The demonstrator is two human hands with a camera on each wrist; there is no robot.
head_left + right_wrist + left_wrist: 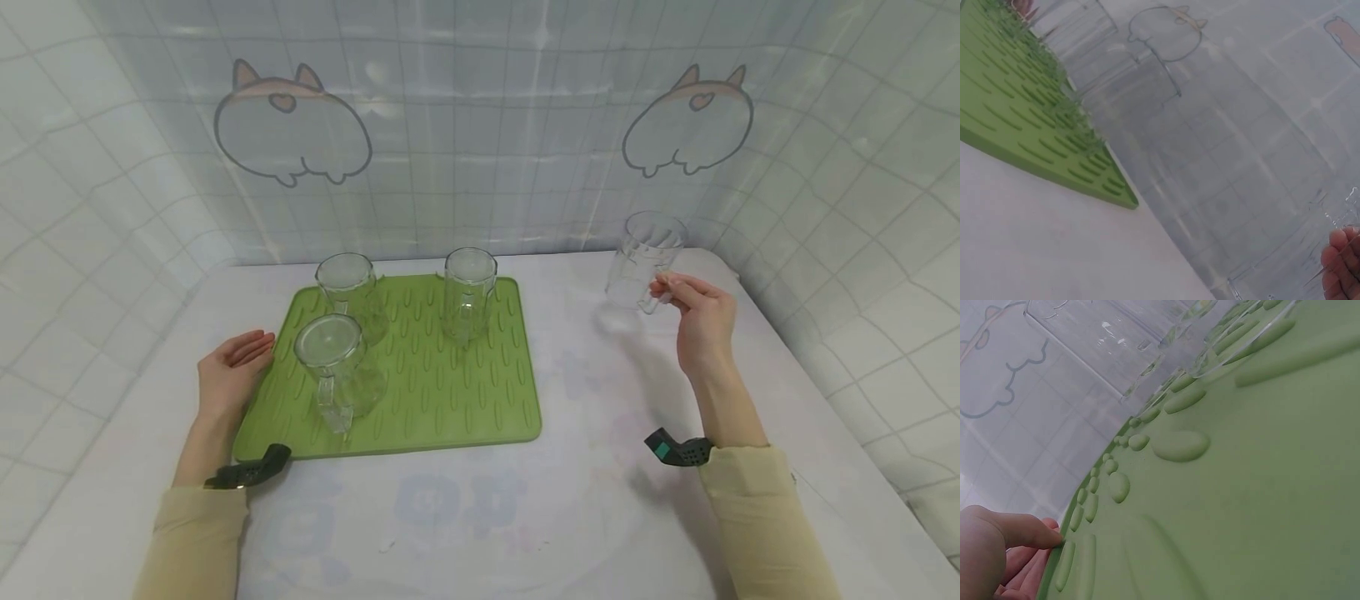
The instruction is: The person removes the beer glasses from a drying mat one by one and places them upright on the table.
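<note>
My right hand (703,317) pinches the handle of a clear glass mug (637,265) at the table's back right. The mug leans slightly, with a shadow below it. In the right wrist view its fingers (1338,262) show through clear glass at the lower right. My left hand (234,372) rests beside the left edge of a green drying mat (450,417); in the left wrist view a fingertip (1050,537) touches that edge. On the mat stand a front-left glass mug (330,354), base up, a back-left mug (352,292) and another mug (468,296) near the back right.
A white cloth (585,517) with faint print covers the table. Behind stands a tiled-pattern wall (495,150) with two cartoon animal outlines. Similar walls close in the left and right sides. Each wrist carries a black band (678,450).
</note>
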